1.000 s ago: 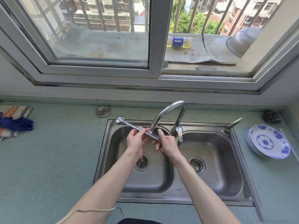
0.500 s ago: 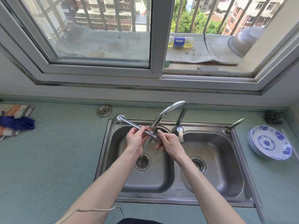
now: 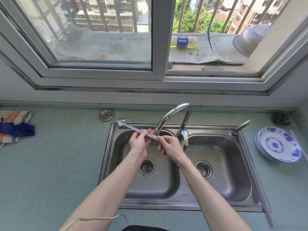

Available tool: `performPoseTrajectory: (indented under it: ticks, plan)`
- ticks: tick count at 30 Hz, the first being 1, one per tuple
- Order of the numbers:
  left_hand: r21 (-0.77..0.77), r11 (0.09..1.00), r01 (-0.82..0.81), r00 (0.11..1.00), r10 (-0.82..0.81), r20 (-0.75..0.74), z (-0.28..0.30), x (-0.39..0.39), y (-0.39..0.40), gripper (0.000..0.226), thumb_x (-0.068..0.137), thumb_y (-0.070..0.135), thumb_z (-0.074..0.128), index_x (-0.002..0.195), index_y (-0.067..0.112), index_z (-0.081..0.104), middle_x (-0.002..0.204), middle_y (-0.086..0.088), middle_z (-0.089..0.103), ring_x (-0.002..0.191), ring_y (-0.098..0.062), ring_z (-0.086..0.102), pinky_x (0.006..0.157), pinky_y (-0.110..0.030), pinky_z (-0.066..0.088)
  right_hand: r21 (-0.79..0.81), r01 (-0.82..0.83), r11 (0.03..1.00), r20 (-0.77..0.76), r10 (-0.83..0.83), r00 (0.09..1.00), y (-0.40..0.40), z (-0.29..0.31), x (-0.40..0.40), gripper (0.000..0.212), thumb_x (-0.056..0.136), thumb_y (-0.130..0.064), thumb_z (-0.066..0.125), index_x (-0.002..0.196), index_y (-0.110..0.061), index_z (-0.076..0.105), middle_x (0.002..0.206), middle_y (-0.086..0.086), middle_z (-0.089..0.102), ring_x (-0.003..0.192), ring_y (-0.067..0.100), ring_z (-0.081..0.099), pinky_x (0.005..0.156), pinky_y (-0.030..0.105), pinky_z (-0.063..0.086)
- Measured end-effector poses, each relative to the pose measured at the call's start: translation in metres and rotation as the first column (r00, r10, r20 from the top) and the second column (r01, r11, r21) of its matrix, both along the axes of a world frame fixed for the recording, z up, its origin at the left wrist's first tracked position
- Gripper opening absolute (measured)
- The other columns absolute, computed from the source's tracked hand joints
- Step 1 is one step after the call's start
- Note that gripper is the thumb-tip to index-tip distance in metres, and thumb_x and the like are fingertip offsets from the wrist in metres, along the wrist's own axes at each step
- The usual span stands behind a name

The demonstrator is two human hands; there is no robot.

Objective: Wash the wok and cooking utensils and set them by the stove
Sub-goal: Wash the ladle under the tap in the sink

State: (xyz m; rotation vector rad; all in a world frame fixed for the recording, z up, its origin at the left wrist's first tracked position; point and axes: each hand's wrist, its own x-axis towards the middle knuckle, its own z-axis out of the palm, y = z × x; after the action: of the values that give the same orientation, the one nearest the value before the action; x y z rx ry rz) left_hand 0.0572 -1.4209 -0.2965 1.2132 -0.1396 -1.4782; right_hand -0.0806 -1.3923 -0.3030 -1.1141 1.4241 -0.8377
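Metal utensil [image 3: 136, 130], probably a ladle, spans the left basin of the sink [image 3: 246, 194] under the faucet [image 3: 173, 114], bowl toward 10 o'clock, handle pinched by left hand [image 3: 139, 144] and right hand [image 3: 170, 148]; light, stiff, wet-slippery, best gripped mid-handle.

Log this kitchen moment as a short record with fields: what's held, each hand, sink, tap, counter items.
held item: metal utensil, long flat handle, its rounded end over the sink's back-left corner
left hand: grips the handle's middle
right hand: pinches the handle's near end
sink: double basin, steel; hands over left basin
tap: spout curves toward left basin
counter right: stacked blue-and-white plates
counter left: cloths
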Motion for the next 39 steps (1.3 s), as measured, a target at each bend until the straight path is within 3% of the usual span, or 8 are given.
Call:
performPoseTrajectory:
  ticks: [9, 14, 18, 22, 26, 30, 35, 39]
  plan:
    - [0.001, 1.0, 0.002, 1.0, -0.002, 0.029, -0.002, 0.011, -0.002, 0.009, 0.1, 0.004, 0.059, 0.105, 0.003, 0.051, 0.107, -0.024, 0.07, 0.09, -0.03, 0.073, 0.07, -0.036, 0.063, 0.055, 0.057, 0.997, -0.012, -0.056, 0.998, -0.009, 0.002, 0.015, 0.04, 0.09, -0.05, 0.072, 0.065, -0.019, 0.071, 0.052, -0.003, 0.053, 0.047, 0.011, 0.04, 0.046, 0.025, 0.033]
    - [0.01, 1.0, 0.014, 0.999, -0.014, 0.029, 0.001, 0.014, -0.005, 0.01, 0.101, 0.011, 0.06, 0.105, 0.002, 0.058, 0.105, -0.023, 0.074, 0.091, -0.03, 0.075, 0.078, -0.039, 0.064, 0.069, 0.004, 0.998, 0.077, -0.009, 0.997, -0.003, -0.006, 0.007, 0.044, 0.106, -0.038, 0.053, 0.091, -0.003, 0.075, 0.059, 0.003, 0.059, 0.048, 0.013, 0.043, 0.046, 0.025, 0.034]
    - [-0.008, 0.998, 0.055, 0.994, -0.054, 0.1, -0.001, 0.005, -0.001, 0.015, 0.098, 0.012, 0.064, 0.101, -0.002, 0.066, 0.1, -0.022, 0.075, 0.091, -0.028, 0.075, 0.079, -0.037, 0.063, 0.152, 0.088, 0.984, 0.085, -0.102, 0.991, 0.004, -0.007, 0.002, 0.051, 0.109, -0.043, 0.045, 0.089, -0.003, 0.07, 0.058, 0.007, 0.056, 0.042, 0.012, 0.04, 0.043, 0.024, 0.032]
    - [-0.008, 0.993, 0.119, 0.987, -0.117, 0.112, -0.002, -0.007, 0.007, 0.014, 0.097, 0.009, 0.064, 0.102, -0.004, 0.068, 0.097, -0.017, 0.077, 0.09, -0.027, 0.075, 0.08, -0.034, 0.063, 0.238, 0.141, 0.961, 0.137, -0.177, 0.975, 0.013, -0.005, -0.008, 0.051, 0.108, -0.044, 0.048, 0.083, -0.01, 0.076, 0.055, 0.0, 0.045, 0.043, 0.009, 0.033, 0.04, 0.019, 0.026]
    - [0.016, 0.99, 0.142, 0.985, -0.143, 0.096, -0.007, -0.018, 0.012, 0.012, 0.098, 0.011, 0.064, 0.092, 0.002, 0.068, 0.101, -0.018, 0.076, 0.09, -0.028, 0.075, 0.085, -0.04, 0.061, 0.245, 0.196, 0.949, 0.144, -0.236, 0.961, 0.025, -0.012, -0.026, 0.061, 0.101, -0.048, 0.059, 0.092, 0.011, 0.071, 0.055, -0.002, 0.043, 0.046, 0.009, 0.03, 0.043, 0.02, 0.024]
    - [0.06, 0.983, 0.171, 0.98, -0.176, 0.091, -0.013, -0.026, 0.015, 0.018, 0.101, 0.01, 0.056, 0.097, -0.005, 0.066, 0.103, -0.023, 0.075, 0.09, -0.029, 0.075, 0.077, -0.036, 0.063, 0.209, 0.216, 0.954, 0.122, -0.244, 0.962, 0.034, -0.009, -0.04, 0.044, 0.096, -0.049, 0.067, 0.072, -0.012, 0.062, 0.06, 0.004, 0.052, 0.049, 0.012, 0.036, 0.047, 0.025, 0.026]
    - [0.084, 0.969, 0.232, 0.972, -0.234, 0.019, -0.018, -0.037, 0.016, 0.025, 0.106, 0.012, 0.048, 0.118, -0.01, 0.056, 0.109, -0.024, 0.073, 0.091, -0.03, 0.075, 0.07, -0.035, 0.063, 0.133, 0.189, 0.973, 0.065, -0.199, 0.978, 0.038, -0.007, -0.049, 0.026, 0.099, -0.031, 0.068, 0.087, -0.008, 0.073, 0.067, 0.004, 0.059, 0.057, 0.014, 0.047, 0.054, 0.027, 0.038]
    - [0.082, 0.956, 0.282, 0.96, -0.28, -0.031, -0.014, -0.045, 0.02, 0.017, 0.106, 0.008, 0.047, 0.116, -0.005, 0.051, 0.115, -0.027, 0.07, 0.094, -0.032, 0.073, 0.074, -0.038, 0.063, 0.047, 0.077, 0.996, -0.151, -0.07, 0.986, 0.035, -0.003, -0.049, 0.033, 0.099, -0.043, 0.063, 0.081, -0.017, 0.073, 0.061, -0.001, 0.061, 0.056, 0.012, 0.049, 0.058, 0.031, 0.041]
